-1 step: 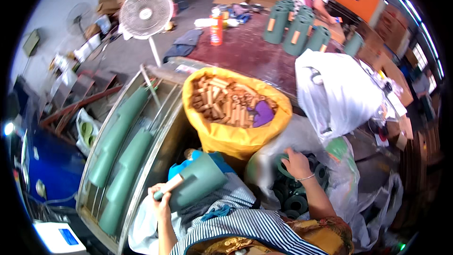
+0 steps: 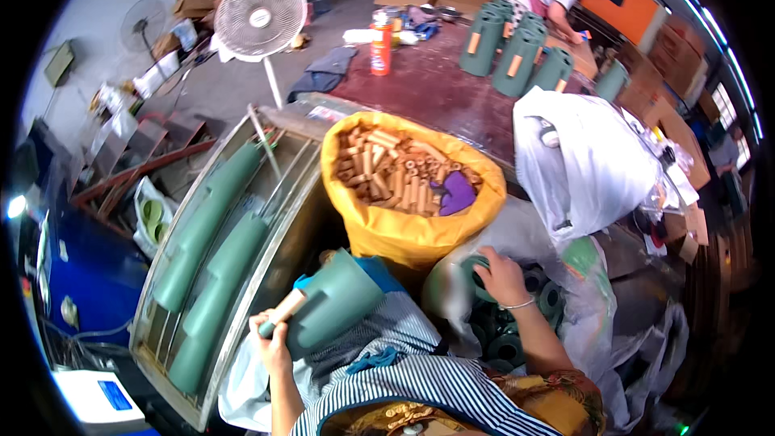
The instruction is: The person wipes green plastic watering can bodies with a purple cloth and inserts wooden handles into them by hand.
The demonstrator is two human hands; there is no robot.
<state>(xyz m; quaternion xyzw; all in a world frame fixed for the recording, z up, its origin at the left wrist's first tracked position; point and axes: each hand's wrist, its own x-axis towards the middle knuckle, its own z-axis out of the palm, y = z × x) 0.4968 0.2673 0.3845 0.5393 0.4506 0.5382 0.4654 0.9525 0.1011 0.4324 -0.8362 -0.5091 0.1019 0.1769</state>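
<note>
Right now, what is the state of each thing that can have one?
Green vessel: tilted, held by left hand.
Right hand: at plastic bag, grasp unclear.
Plastic bag: open, green parts inside.
Yellow sack: open, holding wooden pieces.
Orange canister: upright.
Fan: upright, spinning unclear.

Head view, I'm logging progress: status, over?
Left hand holding green cylinder by its handle. Right hand at plastic bag of green rings, grip unclear. Yellow sack stands beyond both.

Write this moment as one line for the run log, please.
Left hand: holding tan-handled green cylinder | Right hand: at open plastic bag of green rings | Ahead: yellow sack of tan tubes
</note>
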